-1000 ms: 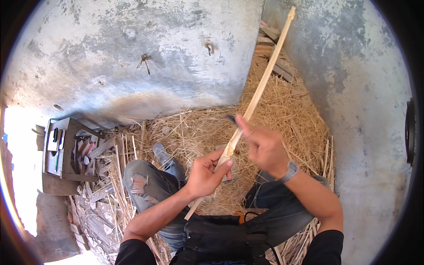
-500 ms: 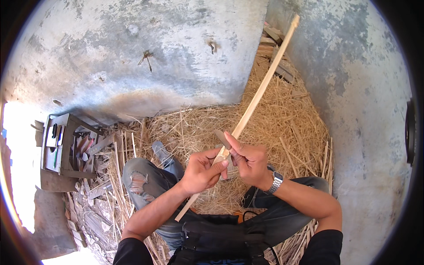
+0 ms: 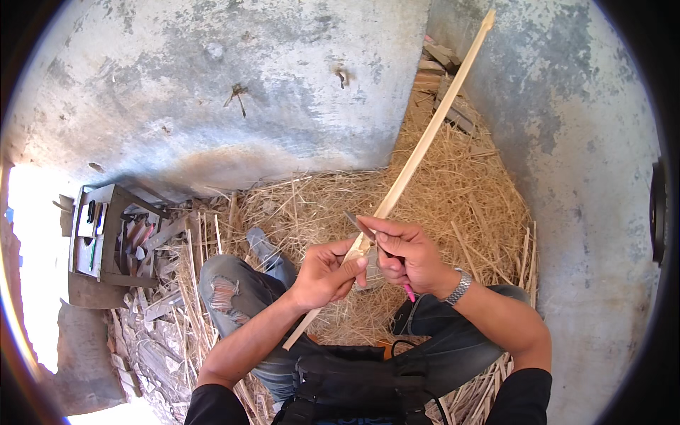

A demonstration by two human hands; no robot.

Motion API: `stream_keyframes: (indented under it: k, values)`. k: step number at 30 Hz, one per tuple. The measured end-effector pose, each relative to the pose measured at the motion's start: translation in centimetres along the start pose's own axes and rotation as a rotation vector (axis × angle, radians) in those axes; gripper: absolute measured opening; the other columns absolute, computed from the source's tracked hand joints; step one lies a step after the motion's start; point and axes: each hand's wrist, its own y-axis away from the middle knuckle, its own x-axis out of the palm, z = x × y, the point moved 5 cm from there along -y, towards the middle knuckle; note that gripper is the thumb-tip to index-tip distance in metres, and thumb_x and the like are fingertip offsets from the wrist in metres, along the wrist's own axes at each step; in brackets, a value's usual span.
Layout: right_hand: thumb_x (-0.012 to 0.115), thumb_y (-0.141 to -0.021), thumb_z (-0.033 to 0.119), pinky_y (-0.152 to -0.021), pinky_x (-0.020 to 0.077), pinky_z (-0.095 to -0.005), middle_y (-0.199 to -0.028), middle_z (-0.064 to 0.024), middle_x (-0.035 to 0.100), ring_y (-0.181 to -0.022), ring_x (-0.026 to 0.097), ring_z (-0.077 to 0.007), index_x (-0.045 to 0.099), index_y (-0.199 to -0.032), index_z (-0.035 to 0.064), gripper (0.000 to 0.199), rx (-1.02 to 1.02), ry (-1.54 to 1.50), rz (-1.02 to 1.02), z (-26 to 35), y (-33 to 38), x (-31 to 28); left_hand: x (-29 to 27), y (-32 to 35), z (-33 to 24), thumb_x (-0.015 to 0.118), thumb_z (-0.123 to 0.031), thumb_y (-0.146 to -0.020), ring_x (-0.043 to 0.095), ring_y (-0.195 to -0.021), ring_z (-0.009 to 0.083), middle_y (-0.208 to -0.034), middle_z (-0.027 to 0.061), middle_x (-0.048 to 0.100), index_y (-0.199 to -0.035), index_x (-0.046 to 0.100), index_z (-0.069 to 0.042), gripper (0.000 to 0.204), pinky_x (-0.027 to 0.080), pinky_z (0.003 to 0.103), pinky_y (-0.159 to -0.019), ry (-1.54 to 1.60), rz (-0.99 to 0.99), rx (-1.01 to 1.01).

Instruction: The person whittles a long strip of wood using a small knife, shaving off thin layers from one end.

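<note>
Head view, only 1 cam. Person sits on a straw-covered floor [image 3: 453, 191] in a corner of 2 grey plastered walls [image 3: 212, 92], knees up, torn jeans on the left knee [image 3: 223, 290].

Left hand [image 3: 322, 273] is clenched round a long pale wood strip [image 3: 425, 142], thumb pressed on top, fingers curled under. Strip runs diagonally: lower end pokes out below the left wrist over the lap, upper end reaches far up-right toward the wall corner, its tip near the frame top. It's tilted, not lying on the straw where held.

Right hand [image 3: 407, 258] sits just beside the left, touching the strip at about the same spot. It's closed on a small knife [image 3: 358, 225]: thin dark blade sticks out up-left past the fingertips & lies against the strip; a pink bit of handle [image 3: 409, 292] shows below the palm. Metal watch [image 3: 459, 287] on the right wrist. Both hands w/in touching range, strip between them.

Rest: left of the person, a grey open toolbox [image 3: 106, 237] w/ hand tools inside, on the floor by the wall. More thin wood splints [image 3: 177, 319] lie scattered beside the left leg. Few wood offcuts [image 3: 446, 78] stacked far back in the corner. Black bag [image 3: 354, 386] w/ straps rests on the lap at the frame bottom.
</note>
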Motion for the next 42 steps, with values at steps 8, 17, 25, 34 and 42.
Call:
stream_keyframes:
  k: [8, 17, 25, 34, 42]
  values:
    - [0.061, -0.099, 0.01, -0.045, 0.0336, -0.0203, -0.065, 0.0015, 0.055, -0.048, 0.039, -0.0039, 0.047, -0.149, 0.0088, 0.053, -0.568, 0.414, -0.237, 7.5, 1.8, -2.7, 0.8, -0.1, -0.8, 0.058, -0.012, -0.103, 0.043, -0.039, 0.0024, -0.071, 0.0081, 0.066, -0.132, 0.056, 0.005, 0.034, 0.031, 0.019, -0.036, -0.078, -0.007, 0.07]
    - [0.064, -0.084, -0.006, -0.054, 0.0471, -0.026, -0.073, -0.0093, 0.066, -0.059, 0.061, -0.0139, 0.067, -0.132, 0.0096, 0.05, -0.979, 1.281, -0.518, 8.3, 2.7, -2.7, 1.3, -0.1, -0.4, 0.059, -0.011, -0.102, 0.044, -0.041, 0.0012, -0.07, 0.0062, 0.065, -0.137, 0.053, 0.006, 0.039, 0.031, 0.018, -0.037, -0.147, -0.038, 0.077]
    - [0.054, -0.076, -0.015, -0.053, 0.0508, -0.03, -0.07, -0.0103, 0.064, -0.057, 0.064, -0.0172, 0.067, -0.132, 0.0113, 0.063, -1.026, 1.42, -0.395, 4.3, 0.9, -1.0, 1.3, 0.1, -0.3, 0.06, -0.012, -0.102, 0.045, -0.049, -0.0007, -0.073, 0.0008, 0.066, -0.139, 0.054, 0.002, 0.04, 0.033, 0.018, -0.043, -0.19, -0.084, 0.072]
    - [0.056, -0.08, -0.014, -0.053, 0.0495, -0.0293, -0.068, -0.0082, 0.061, -0.057, 0.061, -0.0151, 0.064, -0.136, 0.0106, 0.062, -0.979, 1.102, -0.301, 0.3, 0.4, 0.9, 0.2, 0.4, -1.0, 0.058, -0.012, -0.103, 0.041, -0.041, 0.0003, -0.071, 0.0042, 0.066, -0.122, 0.063, 0.003, 0.025, 0.027, 0.019, -0.037, -0.036, -0.047, 0.077]
    - [0.055, -0.102, 0.007, -0.048, 0.0368, -0.0208, -0.07, -0.0012, 0.06, -0.053, 0.045, -0.0039, 0.058, -0.141, 0.009, 0.039, -0.19, 0.223, -0.036, 0.4, -0.3, -0.1, 0.4, 0.2, -1.1, 0.058, -0.013, -0.103, 0.041, -0.04, 0.0012, -0.072, 0.0056, 0.066, -0.121, 0.061, 0.004, 0.024, 0.028, 0.019, -0.036, 0.085, -0.043, 0.017]
